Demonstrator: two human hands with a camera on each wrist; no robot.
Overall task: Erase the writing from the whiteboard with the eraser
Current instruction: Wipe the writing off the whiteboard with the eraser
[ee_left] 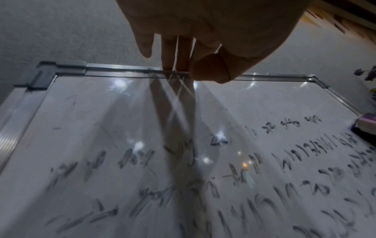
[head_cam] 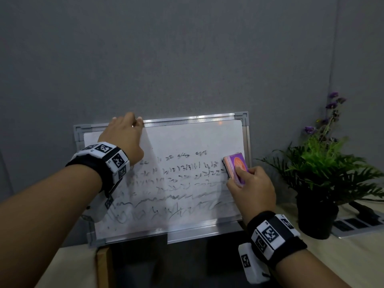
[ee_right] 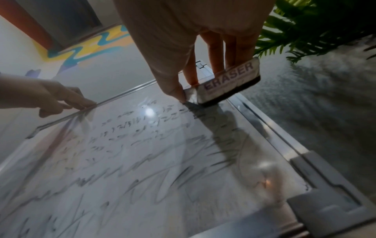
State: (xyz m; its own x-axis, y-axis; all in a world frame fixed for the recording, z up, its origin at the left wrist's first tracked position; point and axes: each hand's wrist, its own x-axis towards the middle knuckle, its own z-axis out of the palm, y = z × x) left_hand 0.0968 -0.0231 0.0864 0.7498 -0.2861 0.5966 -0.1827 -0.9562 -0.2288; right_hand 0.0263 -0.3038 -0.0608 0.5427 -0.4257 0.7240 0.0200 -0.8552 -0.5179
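Now left hand (head_cam: 124, 140) grips whiteboard (head_cam: 187, 138) (right hand (head_cam: 251, 190) holds eraser (head_cam: 235, 167)).

Whiteboard (head_cam: 187, 138) stands centre frame, wall (head_cam: 187, 59) behind it. Left hand (head_cam: 122, 136) grips its top edge, upper left; right hand (head_cam: 252, 190) holds the eraser (head_cam: 236, 165) on the board's right edge. Potted plant (head_cam: 324, 163) stands far right, on the table (head_cam: 363, 256).

Right hand (ee_right: 189, 35), thumb and fingers pinching an eraser (ee_right: 228, 83) marked "ERASER", its dark felt face seemingly touching the whiteboard (ee_right: 154, 161) close to the side rail of the metal frame (ee_right: 272, 128). Board surface carries rows of smeared dark writing (ee_right: 126, 136), too blurred to read. Left hand (ee_right: 52, 98), fingertips on the far rail; green fern fronds (ee_right: 301, 27) beyond the eraser.
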